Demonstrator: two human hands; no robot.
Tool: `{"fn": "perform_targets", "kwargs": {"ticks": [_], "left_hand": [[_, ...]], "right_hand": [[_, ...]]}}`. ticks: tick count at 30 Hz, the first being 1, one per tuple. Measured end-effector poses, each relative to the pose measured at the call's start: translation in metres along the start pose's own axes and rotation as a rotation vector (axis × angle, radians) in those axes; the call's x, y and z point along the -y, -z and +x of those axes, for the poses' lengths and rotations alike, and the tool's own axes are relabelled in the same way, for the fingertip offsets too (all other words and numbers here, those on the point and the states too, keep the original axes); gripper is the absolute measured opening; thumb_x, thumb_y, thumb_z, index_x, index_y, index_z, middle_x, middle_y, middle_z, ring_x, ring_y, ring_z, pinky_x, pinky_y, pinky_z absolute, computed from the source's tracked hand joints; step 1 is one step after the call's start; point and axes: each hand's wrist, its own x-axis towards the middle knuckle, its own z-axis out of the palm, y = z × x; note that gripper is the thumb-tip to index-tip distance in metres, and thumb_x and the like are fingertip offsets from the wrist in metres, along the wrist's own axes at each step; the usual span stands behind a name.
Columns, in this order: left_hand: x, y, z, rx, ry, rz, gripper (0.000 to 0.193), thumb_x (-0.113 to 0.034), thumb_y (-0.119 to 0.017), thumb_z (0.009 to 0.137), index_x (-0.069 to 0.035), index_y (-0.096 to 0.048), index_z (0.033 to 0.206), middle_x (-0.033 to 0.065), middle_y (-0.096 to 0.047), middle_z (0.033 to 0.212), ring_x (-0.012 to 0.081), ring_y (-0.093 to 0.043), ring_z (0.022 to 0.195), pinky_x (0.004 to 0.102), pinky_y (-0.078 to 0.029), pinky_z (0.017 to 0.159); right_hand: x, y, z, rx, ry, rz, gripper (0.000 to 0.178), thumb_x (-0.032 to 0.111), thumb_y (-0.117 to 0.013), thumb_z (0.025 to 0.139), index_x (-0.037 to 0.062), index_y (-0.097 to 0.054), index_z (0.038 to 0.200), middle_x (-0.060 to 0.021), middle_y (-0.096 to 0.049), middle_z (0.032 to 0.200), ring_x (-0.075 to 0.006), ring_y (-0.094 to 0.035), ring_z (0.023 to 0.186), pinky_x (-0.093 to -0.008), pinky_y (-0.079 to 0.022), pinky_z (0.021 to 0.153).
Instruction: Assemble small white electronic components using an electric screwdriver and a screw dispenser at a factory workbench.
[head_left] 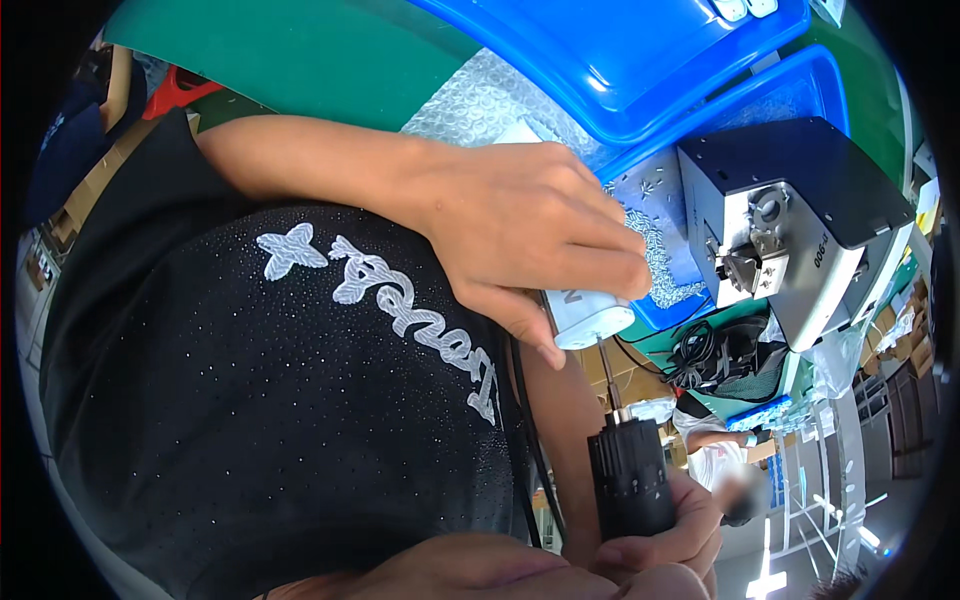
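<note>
My left hand (545, 225), at the upper middle, is closed around a white rounded housing (593, 328). The fingers lie over its far side and the thumb presses its near edge; most of it is hidden under the palm. Lower down, my right hand (665, 540) grips a black electric screwdriver (632, 475) with a ribbed collar. Its thin metal bit (608, 378) points up at the flat end face of the housing, and the tip meets or nearly meets that face. Whether a screw sits at the tip is too small to tell.
Beyond my left hand, a blue tray (668, 318) holds many small screws, beside a dark box-shaped screw feeder (800, 190). A larger blue tray (600, 75) and bubble wrap (480, 100) lie on the green table (300, 45). Black cables (700, 345) and another person (715, 450) are farther off.
</note>
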Motion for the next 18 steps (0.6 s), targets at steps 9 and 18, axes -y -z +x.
{"fn": "perform_targets", "kwargs": {"ticks": [9, 18], "left_hand": [[0.007, -0.006, 0.001, -0.055, -0.066, 0.081, 0.066, -0.061, -0.065, 0.080, 0.002, -0.063, 0.098, 0.0102, -0.059, 0.082, 0.0222, -0.057, 0.060, 0.0314, -0.044, 0.048], [0.010, -0.009, 0.002, -0.057, -0.073, 0.064, 0.065, -0.061, -0.064, 0.083, 0.002, -0.062, 0.099, 0.0095, -0.059, 0.082, 0.0228, -0.057, 0.060, 0.0321, -0.044, 0.048]], "right_hand": [[-0.006, 0.008, 0.001, -0.045, 0.020, -0.025, 0.022, 0.014, -0.054, 0.090, 0.0120, -0.041, 0.072, 0.0059, -0.038, 0.055, -0.0070, -0.043, 0.043, -0.0234, -0.039, 0.044], [-0.011, 0.013, -0.006, -0.133, 0.144, -0.069, 0.023, 0.014, -0.056, 0.087, 0.0120, -0.040, 0.070, 0.0068, -0.034, 0.055, -0.0065, -0.040, 0.045, -0.0238, -0.038, 0.046]]}}
